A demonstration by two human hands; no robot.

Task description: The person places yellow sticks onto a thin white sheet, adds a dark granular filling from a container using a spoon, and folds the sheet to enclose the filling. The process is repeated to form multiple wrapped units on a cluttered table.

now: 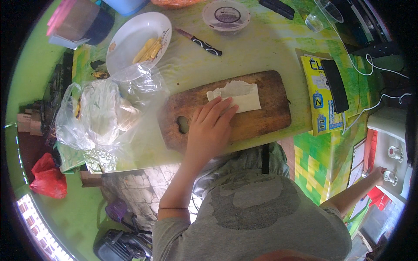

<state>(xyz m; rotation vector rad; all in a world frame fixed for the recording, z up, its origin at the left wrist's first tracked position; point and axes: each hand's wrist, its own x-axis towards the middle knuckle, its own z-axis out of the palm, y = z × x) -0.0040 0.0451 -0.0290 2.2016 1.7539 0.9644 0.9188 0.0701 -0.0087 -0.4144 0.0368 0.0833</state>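
Observation:
My left hand (211,126) lies over the wooden cutting board (270,93), its fingers stretched out. The fingertips touch the lower left edge of a thin, pale, folded sheet (241,96) with a ragged upper edge; I cannot tell whether it is paper or a food wrapper. Far to the right, my right hand (378,175) reaches a white appliance (387,124) and its fingers are closed on a white knob (390,177). A second knob (395,153) sits just above that one. Part of the right fingers is too small to make out.
A white plate (119,32) holds yellow strips; a knife (200,44) lies beside it. At left is a clear plastic bag (102,108) with pale contents. A lidded round tub (226,17), a clear cup (324,17) and a phone (334,87) on a yellow package stand around, with white cables nearby.

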